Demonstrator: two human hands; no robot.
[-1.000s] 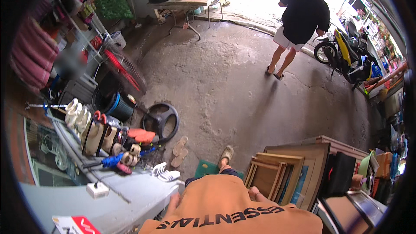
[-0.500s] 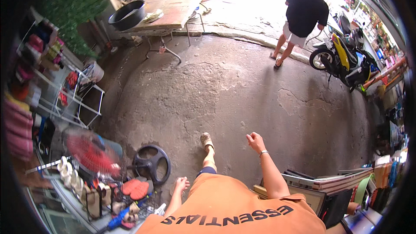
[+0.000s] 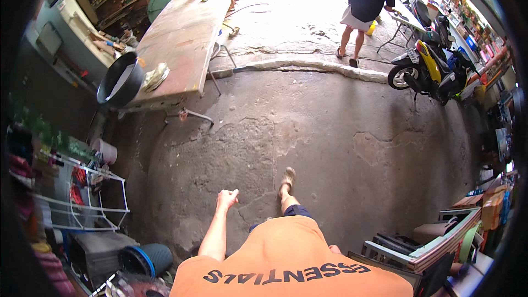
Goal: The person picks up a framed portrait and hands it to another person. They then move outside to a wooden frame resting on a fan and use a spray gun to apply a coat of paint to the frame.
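Observation:
My left hand [image 3: 226, 199] swings forward above the bare concrete floor, its fingers curled into a loose fist with nothing showing in it. Only a sliver of my right hand [image 3: 334, 249] shows at the right side of my orange shirt [image 3: 297, 242]; its fingers are hidden. Neither hand touches anything that I can see. One foot in a beige clog [image 3: 288, 176] is stretched out in front of me on the concrete.
Ahead left stands a long wooden table [image 3: 181, 38] bearing a black tub [image 3: 119, 80] and a crumpled cloth [image 3: 156, 77]. A white rack [image 3: 88, 209] lines the left. A person [image 3: 368, 0] stands beyond a raised concrete edge [image 3: 308, 65], near a yellow motorbike [image 3: 429, 66].
I have walked forward; table and motorbike are nearer. My left hand has swung forward, the right has dropped back beside my shirt. The fan and steering wheel have left view.

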